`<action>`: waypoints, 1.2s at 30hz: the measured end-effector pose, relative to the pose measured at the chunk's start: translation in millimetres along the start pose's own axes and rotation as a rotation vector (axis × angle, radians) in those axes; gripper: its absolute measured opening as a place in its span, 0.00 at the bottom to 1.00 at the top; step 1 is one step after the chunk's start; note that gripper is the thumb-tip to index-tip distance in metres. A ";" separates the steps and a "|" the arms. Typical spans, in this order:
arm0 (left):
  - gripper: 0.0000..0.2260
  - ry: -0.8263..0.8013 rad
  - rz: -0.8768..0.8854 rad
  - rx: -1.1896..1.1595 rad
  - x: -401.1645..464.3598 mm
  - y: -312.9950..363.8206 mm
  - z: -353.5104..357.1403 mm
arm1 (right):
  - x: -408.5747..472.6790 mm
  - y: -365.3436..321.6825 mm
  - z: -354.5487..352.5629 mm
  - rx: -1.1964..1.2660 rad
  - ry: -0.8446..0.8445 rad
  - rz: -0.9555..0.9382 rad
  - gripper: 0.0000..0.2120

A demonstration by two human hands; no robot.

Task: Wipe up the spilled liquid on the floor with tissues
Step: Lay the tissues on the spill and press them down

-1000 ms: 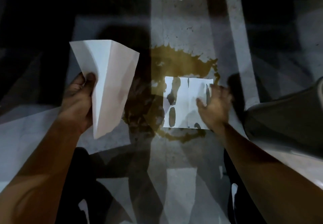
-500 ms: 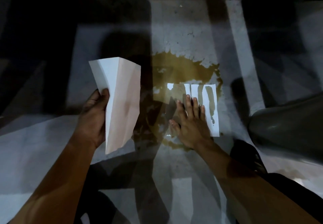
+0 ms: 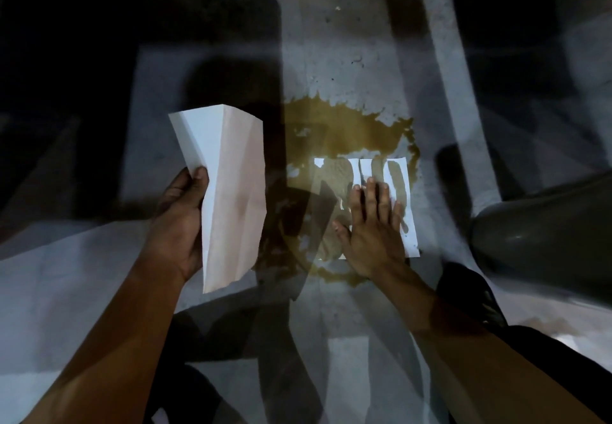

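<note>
A brown spill (image 3: 347, 128) spreads over the grey floor at the centre. On its lower right part lies a white tissue (image 3: 402, 188), flat and soaked through in brown streaks. My right hand (image 3: 371, 225) presses flat on that tissue, palm down, fingers spread. To the left of the spill, above the floor, my left hand (image 3: 180, 221) grips a dry, creased white tissue (image 3: 228, 191) by its left edge.
A dark grey rounded object (image 3: 543, 228) sits at the right edge, close to the spill. Black fabric (image 3: 470, 294) shows beside my right forearm. Strong shadows cross the floor (image 3: 331, 42); the far and left areas are dark.
My right hand came down onto the tissue on the spill and now presses it flat; brown stains have spread through it. My left hand lowered the dry tissue and shifted right.
</note>
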State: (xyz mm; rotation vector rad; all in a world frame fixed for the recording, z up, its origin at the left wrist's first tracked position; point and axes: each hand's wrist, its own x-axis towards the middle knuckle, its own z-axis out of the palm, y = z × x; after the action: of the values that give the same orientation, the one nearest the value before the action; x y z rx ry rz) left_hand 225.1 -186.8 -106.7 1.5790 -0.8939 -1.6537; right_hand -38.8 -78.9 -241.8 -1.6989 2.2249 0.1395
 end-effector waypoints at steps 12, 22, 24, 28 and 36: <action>0.13 -0.035 -0.111 -0.048 29.1 3.8 27.7 | 0.6 2.4 8.2 -0.006 -0.050 -0.046 0.43; 0.15 0.048 0.130 0.575 112.7 15.7 17.1 | -1.9 5.4 10.2 -0.024 -0.051 -0.060 0.39; 0.13 0.108 0.156 0.635 126.5 15.0 13.9 | -2.8 6.6 8.8 -0.010 -0.055 -0.067 0.40; 0.17 0.239 0.175 0.945 151.0 -0.3 9.5 | -2.8 6.6 10.8 -0.003 -0.066 -0.062 0.41; 0.29 0.079 0.552 1.608 134.9 -35.8 24.9 | -2.5 -0.5 -5.8 0.036 0.001 -0.036 0.41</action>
State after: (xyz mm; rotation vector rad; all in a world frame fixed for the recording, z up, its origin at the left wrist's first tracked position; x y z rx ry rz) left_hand 194.4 -280.5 -208.6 1.8617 -2.6235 -0.2297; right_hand -39.0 -78.4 -235.5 -1.7200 2.1830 0.0893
